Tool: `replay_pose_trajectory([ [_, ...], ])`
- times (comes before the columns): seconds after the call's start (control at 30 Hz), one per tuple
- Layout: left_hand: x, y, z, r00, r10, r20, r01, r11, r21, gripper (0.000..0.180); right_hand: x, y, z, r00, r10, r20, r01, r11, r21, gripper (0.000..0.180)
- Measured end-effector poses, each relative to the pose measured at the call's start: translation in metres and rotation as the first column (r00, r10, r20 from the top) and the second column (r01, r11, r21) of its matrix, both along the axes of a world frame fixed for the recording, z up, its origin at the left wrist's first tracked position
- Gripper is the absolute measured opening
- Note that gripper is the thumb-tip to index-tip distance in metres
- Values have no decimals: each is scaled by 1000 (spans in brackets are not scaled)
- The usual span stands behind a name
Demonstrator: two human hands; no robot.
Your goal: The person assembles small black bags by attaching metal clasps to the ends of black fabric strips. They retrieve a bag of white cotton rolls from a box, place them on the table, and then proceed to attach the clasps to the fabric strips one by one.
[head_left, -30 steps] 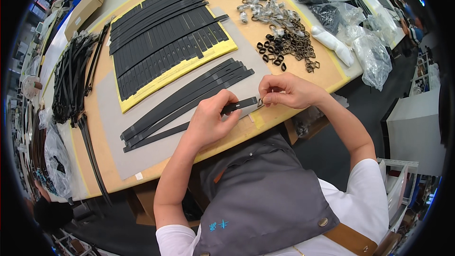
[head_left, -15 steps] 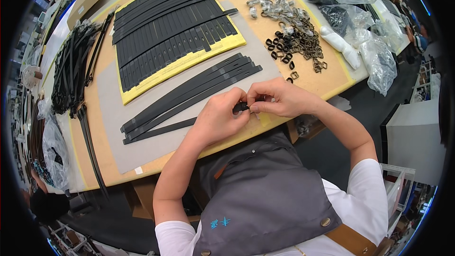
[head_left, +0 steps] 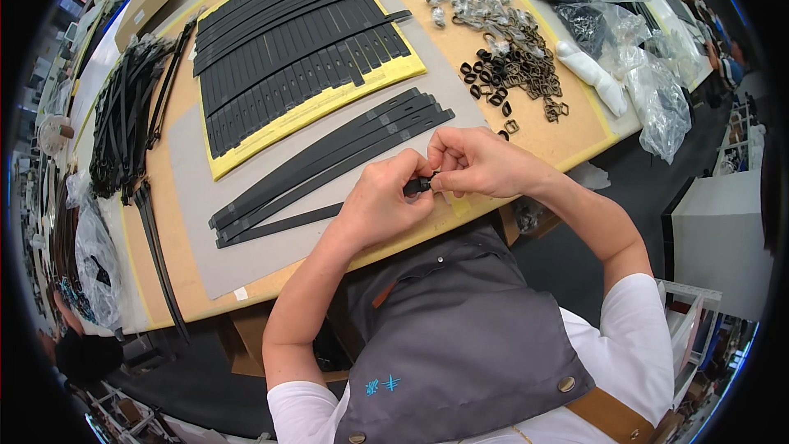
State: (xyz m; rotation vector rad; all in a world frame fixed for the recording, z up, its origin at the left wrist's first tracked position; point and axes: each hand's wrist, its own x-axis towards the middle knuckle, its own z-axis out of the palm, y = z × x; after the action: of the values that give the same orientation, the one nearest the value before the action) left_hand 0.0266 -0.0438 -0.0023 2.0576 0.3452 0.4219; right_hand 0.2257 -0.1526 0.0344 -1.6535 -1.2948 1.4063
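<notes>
Right hand (head_left: 481, 164) moved leftward since a second ago to meet the left hand (head_left: 380, 199), both pinching one black strap (head_left: 283, 224) near its end over the counter (head_left: 181, 271) edge (seemingly unfinished), stacked straps (head_left: 329, 152) and loose buckles (head_left: 532, 78) remaining unjoined.

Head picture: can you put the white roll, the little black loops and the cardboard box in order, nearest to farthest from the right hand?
From the right hand:
1. Little black loops: just above it.
2. White roll: above and farther right.
3. Cardboard box: far upper left.
</notes>
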Motion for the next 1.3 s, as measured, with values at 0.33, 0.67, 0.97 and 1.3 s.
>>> replay_pose_trajectory([
  [0.33,-2,6,-5,998,-44,42,52,979,-196,20,-1,-2,-31,909,-107,-402,90,994,-63,31],
  [0.67,2,5,5,995,92,47,-95,994,63,21,9,-10,-44,830,-180,-528,234,972,35,28],
  [0.97,2,10,-6,992,74,98,-83,993,84,22,4,-13,-57,835,-115,-537,237,958,164,24],
  [1.3,2,10,-6,996,57,72,-65,992,112,21,9,-7,-52,833,-159,-531,222,973,57,17],
])
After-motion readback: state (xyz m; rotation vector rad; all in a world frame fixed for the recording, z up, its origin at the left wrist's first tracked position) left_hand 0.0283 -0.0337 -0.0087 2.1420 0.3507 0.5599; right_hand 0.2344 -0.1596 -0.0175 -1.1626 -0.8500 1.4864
